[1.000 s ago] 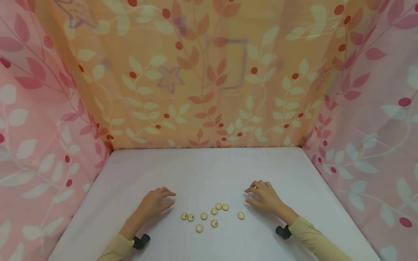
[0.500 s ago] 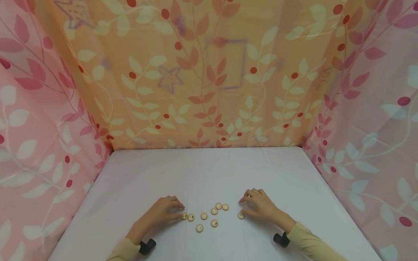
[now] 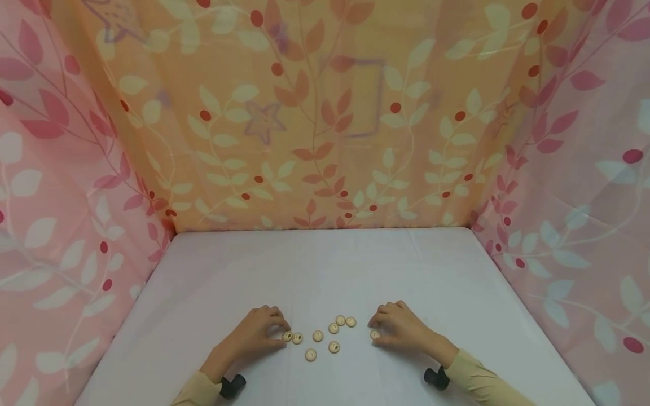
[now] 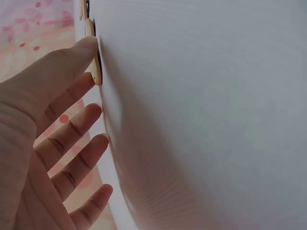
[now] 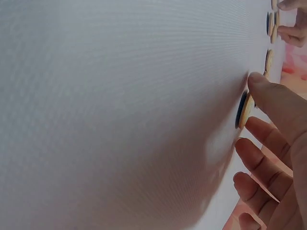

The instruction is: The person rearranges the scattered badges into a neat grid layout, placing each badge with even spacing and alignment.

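Observation:
Small round wooden discs with dark marks on their faces lie on the white table. My left hand [image 3: 254, 331] has its thumb and forefinger at opposite edges of the leftmost disc [image 3: 286, 336], its other fingers spread loosely. In the left wrist view the thumb overlaps part of that disc [image 4: 98, 74]. On the other side, my right hand [image 3: 406, 330] pinches the rightmost disc [image 3: 374, 334] by its edges between thumb and forefinger. The right wrist view shows this disc [image 5: 247, 112] close to the tabletop, with a dark band along its lower side.
Right beside the left hand's disc lies another disc [image 3: 297, 338]. Several more are scattered between the hands, including a close group of three [image 3: 341, 320]. The white table [image 3: 325, 265] is walled by floral curtains [image 3: 325, 141]. Each wrist wears a black camera [image 3: 437, 378].
Both hands have come down and inward to the outermost discs, and thumb and forefinger have gone round each one. The discs have stayed about where they lay.

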Available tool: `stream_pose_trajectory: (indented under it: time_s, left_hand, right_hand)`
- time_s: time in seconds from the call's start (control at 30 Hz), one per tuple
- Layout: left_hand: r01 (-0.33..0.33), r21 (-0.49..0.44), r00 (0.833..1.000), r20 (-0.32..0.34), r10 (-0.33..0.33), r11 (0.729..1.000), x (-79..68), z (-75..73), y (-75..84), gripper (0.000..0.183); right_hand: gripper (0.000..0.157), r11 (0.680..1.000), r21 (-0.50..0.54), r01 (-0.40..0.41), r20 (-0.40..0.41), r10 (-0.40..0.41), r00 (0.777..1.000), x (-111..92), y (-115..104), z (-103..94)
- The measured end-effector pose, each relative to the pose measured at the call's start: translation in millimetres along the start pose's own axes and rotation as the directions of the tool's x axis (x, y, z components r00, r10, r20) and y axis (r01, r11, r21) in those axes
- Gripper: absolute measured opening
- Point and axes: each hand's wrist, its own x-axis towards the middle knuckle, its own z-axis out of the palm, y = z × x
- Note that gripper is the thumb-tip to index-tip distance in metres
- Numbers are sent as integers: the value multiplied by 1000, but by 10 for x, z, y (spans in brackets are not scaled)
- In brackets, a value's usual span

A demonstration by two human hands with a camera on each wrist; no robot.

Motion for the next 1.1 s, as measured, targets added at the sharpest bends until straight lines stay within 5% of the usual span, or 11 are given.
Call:
stream_pose_trajectory:
  time_s: [1.1]
  left_hand:
    - [45,12,999,-8,-45,999,12,-52,71,18]
  right_hand:
    - [19,981,177,-85,137,61,989,71,25,15]
